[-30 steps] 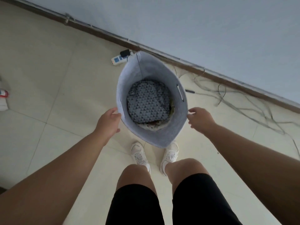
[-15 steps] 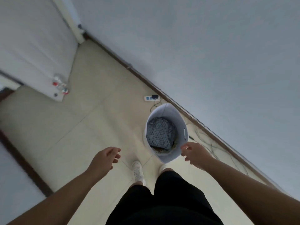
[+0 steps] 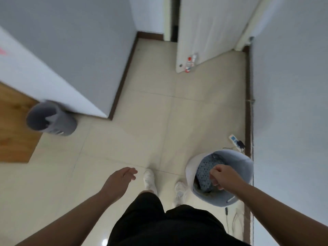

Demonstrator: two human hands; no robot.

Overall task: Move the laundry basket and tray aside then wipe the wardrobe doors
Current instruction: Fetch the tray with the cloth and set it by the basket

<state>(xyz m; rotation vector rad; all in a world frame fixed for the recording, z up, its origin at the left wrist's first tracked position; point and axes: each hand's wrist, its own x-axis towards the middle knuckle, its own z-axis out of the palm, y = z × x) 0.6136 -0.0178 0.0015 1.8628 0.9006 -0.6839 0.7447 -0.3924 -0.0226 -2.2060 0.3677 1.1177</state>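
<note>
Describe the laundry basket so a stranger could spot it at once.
Follow the right-hand wall down to its dark baseboard, just past the white power strip. The laundry basket stands there on the tiles. Unlike the darker grey bin far left, it is pale grey and holds patterned fabric.

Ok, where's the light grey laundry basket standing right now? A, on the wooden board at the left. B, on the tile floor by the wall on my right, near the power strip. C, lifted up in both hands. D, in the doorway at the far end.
B: the laundry basket stands on the tile floor close to the right-side wall, with the power strip just beyond it.
</note>
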